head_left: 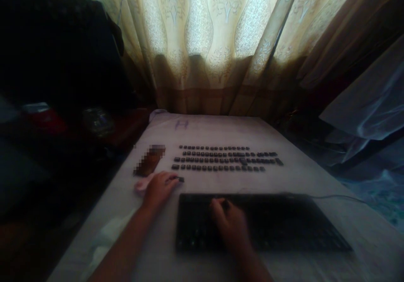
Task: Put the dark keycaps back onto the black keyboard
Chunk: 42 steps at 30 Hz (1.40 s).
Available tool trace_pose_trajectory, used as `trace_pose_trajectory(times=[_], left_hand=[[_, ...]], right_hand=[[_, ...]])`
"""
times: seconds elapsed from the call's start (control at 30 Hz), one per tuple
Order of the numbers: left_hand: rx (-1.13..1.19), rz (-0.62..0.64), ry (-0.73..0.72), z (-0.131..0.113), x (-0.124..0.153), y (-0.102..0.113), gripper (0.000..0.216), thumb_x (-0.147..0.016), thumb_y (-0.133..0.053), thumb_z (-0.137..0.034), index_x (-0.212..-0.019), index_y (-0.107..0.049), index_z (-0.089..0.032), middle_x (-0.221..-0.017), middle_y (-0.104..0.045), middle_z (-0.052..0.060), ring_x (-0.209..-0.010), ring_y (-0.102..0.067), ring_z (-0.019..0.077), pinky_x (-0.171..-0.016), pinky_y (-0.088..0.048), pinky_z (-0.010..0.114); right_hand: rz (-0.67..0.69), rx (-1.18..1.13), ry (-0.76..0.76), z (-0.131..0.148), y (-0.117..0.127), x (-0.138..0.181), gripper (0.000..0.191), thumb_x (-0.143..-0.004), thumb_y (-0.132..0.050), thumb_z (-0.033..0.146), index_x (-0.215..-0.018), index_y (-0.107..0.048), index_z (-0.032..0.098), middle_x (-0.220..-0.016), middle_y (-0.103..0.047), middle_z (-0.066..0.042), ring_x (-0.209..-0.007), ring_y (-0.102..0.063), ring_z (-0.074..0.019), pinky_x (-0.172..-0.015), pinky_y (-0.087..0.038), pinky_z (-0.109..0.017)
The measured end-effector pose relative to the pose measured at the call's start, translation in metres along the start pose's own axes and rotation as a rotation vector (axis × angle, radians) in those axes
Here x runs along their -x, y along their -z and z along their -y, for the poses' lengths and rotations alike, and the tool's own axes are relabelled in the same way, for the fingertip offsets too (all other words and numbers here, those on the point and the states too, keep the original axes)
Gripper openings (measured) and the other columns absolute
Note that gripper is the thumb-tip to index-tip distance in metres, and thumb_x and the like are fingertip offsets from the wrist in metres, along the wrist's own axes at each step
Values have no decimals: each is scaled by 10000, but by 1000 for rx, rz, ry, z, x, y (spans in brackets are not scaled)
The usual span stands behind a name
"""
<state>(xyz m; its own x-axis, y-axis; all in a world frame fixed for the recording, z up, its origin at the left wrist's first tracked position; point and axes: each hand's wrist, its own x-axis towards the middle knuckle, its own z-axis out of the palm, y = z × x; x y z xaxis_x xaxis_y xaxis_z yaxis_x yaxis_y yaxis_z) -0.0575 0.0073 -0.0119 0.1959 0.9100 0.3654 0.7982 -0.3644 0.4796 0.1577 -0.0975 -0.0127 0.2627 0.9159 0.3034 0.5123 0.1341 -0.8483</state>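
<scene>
Backdrop, beyond both hands: patterned curtain (214, 33), cream to yellow, tree-like motifs and wavy bands, light coming through. Worktop (214, 130) beneath the hands: long, narrowing away, covered in pale, faintly lilac cloth.

Keyboard (277, 221): broad, dark, rectangular; lies under the right hand and extends well to its right. Surface detail blurred.

Rows of keycaps (216, 160): four roughly parallel lines of small, dark, blocky pieces, laid out beyond both hands and mostly to the right of the left hand. Most are squarish, a few wider; spacing uneven toward the right end.

Right hand (232, 221): over the keyboard's left half, fingers curled in toward the thumb. Something dark shows at the fingertips; cannot tell whether it is gripped or what it is.

Left hand (162, 185): just left of the keyboard's far corner, palm down, fingers partly bent and close together.

Dark rectangular object (150, 160): just beyond the left hand, flat, edges pixelated. Soft-looking pink item (142, 186): beside the left hand, partly covered by it.

Single keycap (181, 179): dark, at the left fingertips; pinched or merely touched, cannot tell.
</scene>
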Motion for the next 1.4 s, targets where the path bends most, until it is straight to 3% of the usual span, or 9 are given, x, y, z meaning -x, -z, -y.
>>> trace_pose_trajectory(times=[0.43, 0.67, 0.93, 1.07, 1.23, 1.4], left_hand=[[-134, 14, 12, 16, 0, -16, 175, -866, -584, -201, -986, -711, -202, -947, -722, 65, -921, -643, 231, -870, -484, 378], [-205, 31, 13, 14, 0, -19, 261, -868, -594, -193, -1113, -685, -203, -1004, -689, 74, -947, -617, 231, -875, -467, 359], [-229, 18, 6, 14, -1, -18, 242, -861, -567, -146, -1021, -729, -229, -936, -691, 56, -882, -624, 220, -833, -481, 349], [-214, 14, -7, 17, 1, -17, 273, -839, -569, -103, -1008, -740, -232, -1010, -717, 59, -919, -647, 221, -852, -490, 352], [-191, 3, -13, 15, 4, -14, 187, -874, -586, -204, -976, -743, -212, -1071, -741, 59, -1001, -654, 236, -941, -468, 395], [-191, 12, 1, 11, 4, -12, 174, -884, -586, -232, -984, -728, -219, -976, -761, 40, -920, -669, 228, -864, -499, 379]], right_hand=[[42, -12, -41, -1, -1, 2, 512, -913, -436, 544, -638, -674, 183, -490, -647, -24, -442, -622, -166, -452, -435, -217], [78, 5, -47, -2, 0, 1, 477, -912, -420, 493, -655, -671, 180, -489, -639, -29, -438, -614, -168, -454, -419, -223], [105, 21, -53, -7, -2, 3, 455, -921, -427, 474, -671, -673, 185, -520, -658, -31, -470, -630, -173, -478, -423, -227], [102, 29, -36, -8, -3, 3, 459, -925, -422, 474, -665, -669, 189, -513, -647, -24, -466, -621, -167, -479, -418, -226], [101, 7, -60, -5, -1, 3, 446, -918, -438, 475, -666, -665, 186, -511, -646, -21, -465, -621, -165, -469, -418, -218], [95, 0, -51, -5, -2, 3, 448, -910, -435, 471, -657, -668, 183, -507, -647, -26, -469, -630, -169, -480, -430, -221]])
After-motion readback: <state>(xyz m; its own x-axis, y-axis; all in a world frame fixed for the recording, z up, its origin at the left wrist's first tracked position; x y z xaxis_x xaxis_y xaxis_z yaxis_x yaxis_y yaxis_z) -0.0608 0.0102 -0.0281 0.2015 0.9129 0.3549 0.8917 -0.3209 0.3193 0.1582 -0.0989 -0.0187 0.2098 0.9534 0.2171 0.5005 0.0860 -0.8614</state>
